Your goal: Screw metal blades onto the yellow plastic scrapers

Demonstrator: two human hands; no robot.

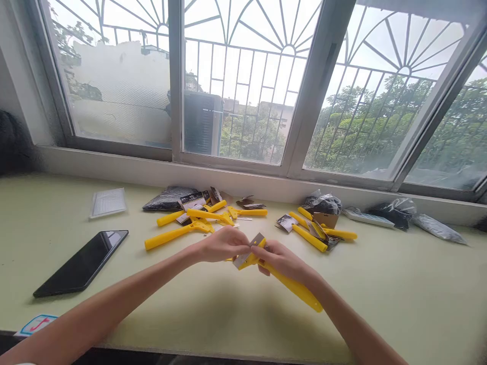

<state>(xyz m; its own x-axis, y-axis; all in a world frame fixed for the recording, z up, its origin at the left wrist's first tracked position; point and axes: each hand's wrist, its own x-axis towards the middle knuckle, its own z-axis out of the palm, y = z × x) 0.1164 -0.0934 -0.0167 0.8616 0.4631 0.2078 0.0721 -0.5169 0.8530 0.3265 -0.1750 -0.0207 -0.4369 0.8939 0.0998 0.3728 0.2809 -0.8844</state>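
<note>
My right hand (283, 257) is wrapped round the head end of a yellow scraper (299, 290), whose long handle slants down to the right under my wrist. Across the scraper's head lies a flat metal blade (241, 260). My left hand (223, 245) is closed, thumb and fingers pinching at the blade's edge; the curled fingertips are partly hidden. Both hands are held above the table, in front of a pile of other yellow scrapers (169, 236) mixed with black-and-white cardboard packaging (195, 199).
A second group of yellow scrapers (310, 238) with card pieces lies on the right of the pale green table (182, 314). A black phone or tablet (81, 263) and a clear packet (108, 203) lie left. Plastic bags (322, 203) line the windowsill.
</note>
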